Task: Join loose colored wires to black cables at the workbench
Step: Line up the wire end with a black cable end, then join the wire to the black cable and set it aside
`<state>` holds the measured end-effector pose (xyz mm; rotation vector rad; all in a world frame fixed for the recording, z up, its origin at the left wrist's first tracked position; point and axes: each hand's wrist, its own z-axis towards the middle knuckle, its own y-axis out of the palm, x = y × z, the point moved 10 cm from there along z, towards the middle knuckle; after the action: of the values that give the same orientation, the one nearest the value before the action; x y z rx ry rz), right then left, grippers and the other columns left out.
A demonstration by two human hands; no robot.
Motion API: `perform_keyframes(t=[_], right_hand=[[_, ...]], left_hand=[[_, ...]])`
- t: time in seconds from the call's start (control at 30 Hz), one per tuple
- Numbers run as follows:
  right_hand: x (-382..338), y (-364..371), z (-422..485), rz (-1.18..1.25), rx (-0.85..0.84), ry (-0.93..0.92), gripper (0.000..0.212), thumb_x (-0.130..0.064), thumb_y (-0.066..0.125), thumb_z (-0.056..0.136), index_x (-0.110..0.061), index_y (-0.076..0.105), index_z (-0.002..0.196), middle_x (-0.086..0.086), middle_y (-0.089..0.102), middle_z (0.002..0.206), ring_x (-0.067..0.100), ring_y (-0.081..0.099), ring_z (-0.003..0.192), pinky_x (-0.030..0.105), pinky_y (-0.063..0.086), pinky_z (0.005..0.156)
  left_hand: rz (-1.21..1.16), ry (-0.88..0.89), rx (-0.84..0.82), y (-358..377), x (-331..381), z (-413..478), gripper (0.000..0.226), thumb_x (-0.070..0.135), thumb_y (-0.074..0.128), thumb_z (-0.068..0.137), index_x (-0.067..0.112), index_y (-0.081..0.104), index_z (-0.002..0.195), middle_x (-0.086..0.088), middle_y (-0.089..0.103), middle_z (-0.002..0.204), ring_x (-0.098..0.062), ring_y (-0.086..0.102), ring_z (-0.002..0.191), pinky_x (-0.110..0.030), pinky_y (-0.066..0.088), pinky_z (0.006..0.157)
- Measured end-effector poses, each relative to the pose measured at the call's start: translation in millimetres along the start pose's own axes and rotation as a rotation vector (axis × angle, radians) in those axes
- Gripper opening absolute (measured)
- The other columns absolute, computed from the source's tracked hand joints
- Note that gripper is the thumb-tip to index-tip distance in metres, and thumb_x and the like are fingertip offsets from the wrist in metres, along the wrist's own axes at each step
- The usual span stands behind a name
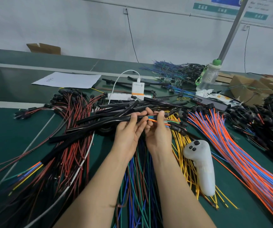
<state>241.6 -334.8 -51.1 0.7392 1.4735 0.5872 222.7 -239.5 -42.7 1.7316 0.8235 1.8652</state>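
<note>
1. Gripping a black cable [102, 123] near its end with curled left-hand fingers [134, 118], raised above the desk [9, 129].
2. Pinching colored wires [151, 118] at that cable's mouth with right-hand fingers [160, 116].
3. Just right of the forearms, resting on yellow wires [182, 145]: a white controller [201, 163], beside orange-and-blue wires [247, 162].

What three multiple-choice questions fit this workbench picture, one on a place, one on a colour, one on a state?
1. Where does the white controller lie? A on paper; B on yellow wires; C in a box.
2. What colour is the bottle cap? A red; B black; C green.
3. What does the left hand do? A grips a black tube; B lies flat; C points.
Answers: B, it rests on yellow wires; C, the cap is green; A, it curls around the tube.
</note>
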Motion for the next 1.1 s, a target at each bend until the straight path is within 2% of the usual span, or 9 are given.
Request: perform_keyframes(t=[0.17,0.27,0.37,0.5,0.57,0.73,0.83,0.97,1.1], right_hand=[[-8,-10,2,0.068,0.103,0.034,0.041,-0.030,0.046,0.100,0.008,0.057,0.110,0.005,0.069,0.067,0.005,0.050,0.044,0.013,0.043,0.040],[-16,-12,3,0.185,0.133,0.021,0.034,-0.028,0.047,0.100,0.002,0.058,0.091,0.009,0.071,0.067,0.005,0.051,0.039,0.012,0.044,0.039],[-19,-8,-1,0.245,0.116,0.041,0.034,-0.029,0.047,0.100,-0.002,0.058,0.083,0.011,0.069,0.066,0.005,0.051,0.038,0.011,0.044,0.038],[-37,14,-5,0.392,0.042,0.034,0.030,-0.027,0.043,0.101,-0.005,0.053,0.083,0.012,0.066,0.065,0.006,0.047,0.036,0.011,0.043,0.039],[-53,29,-6,0.436,0.007,0.014,0.033,-0.027,0.041,0.102,-0.004,0.056,0.084,0.012,0.066,0.064,0.006,0.046,0.035,0.010,0.041,0.037],[-101,67,-17,0.392,-0.078,-0.060,0.031,-0.033,0.043,0.101,-0.005,0.053,0.093,0.012,0.064,0.075,0.012,0.061,0.057,0.016,0.054,0.052],[-129,89,-33,0.020,-0.175,-0.107,0.036,-0.039,0.042,0.101,-0.008,0.050,0.115,0.010,0.067,0.098,0.017,0.065,0.081,0.022,0.057,0.070],[-188,106,-69,-0.482,-0.232,-0.456,0.017,-0.023,0.046,0.101,-0.013,0.052,0.114,0.002,0.067,0.088,0.013,0.061,0.070,0.028,0.051,0.068],[-268,72,-101,-1.116,0.151,-0.897,0.028,-0.012,0.047,0.098,-0.014,0.050,0.126,0.002,0.064,0.081,0.027,0.061,0.078,0.033,0.042,0.072]], left_hand=[[0.494,-0.270,0.023,1,8,-16,0.031,0.027,0.045,0.100,0.002,0.061,0.091,-0.004,0.070,0.068,-0.002,0.058,0.046,-0.015,0.048,0.044],[1.136,-0.053,-0.021,11,54,-23,0.034,0.037,0.046,0.098,0.014,0.064,0.080,0.005,0.066,0.055,0.001,0.051,0.041,-0.018,0.042,0.046],[1.458,0.469,0.059,43,115,-41,0.020,0.037,0.053,0.093,0.021,0.061,0.083,0.010,0.067,0.073,-0.007,0.062,0.070,-0.029,0.049,0.068],[1.748,0.199,-0.103,44,111,-27,0.030,0.042,0.048,0.095,0.020,0.060,0.113,0.004,0.065,0.111,-0.016,0.060,0.102,-0.035,0.047,0.091],[1.712,0.131,-0.192,60,110,-24,0.029,0.039,0.047,0.096,0.019,0.062,0.111,0.002,0.069,0.098,-0.015,0.063,0.090,-0.027,0.046,0.077],[1.741,0.446,-0.212,151,144,-22,0.023,0.032,0.051,0.096,0.016,0.067,0.100,-0.003,0.062,0.084,-0.021,0.056,0.084,-0.026,0.037,0.071],[1.599,0.654,-0.080,201,174,-18,0.026,0.028,0.045,0.098,0.012,0.065,0.103,-0.004,0.061,0.088,-0.021,0.055,0.083,-0.023,0.037,0.069],[1.105,0.658,-0.117,262,163,-13,0.029,0.014,0.032,0.098,0.002,0.058,0.105,-0.016,0.065,0.105,-0.029,0.062,0.082,-0.028,0.041,0.056],[0.519,0.386,-0.250,309,88,-11,0.024,0.007,0.030,0.099,0.000,0.053,0.106,-0.007,0.049,0.072,-0.016,0.041,0.055,-0.025,0.030,0.050]])
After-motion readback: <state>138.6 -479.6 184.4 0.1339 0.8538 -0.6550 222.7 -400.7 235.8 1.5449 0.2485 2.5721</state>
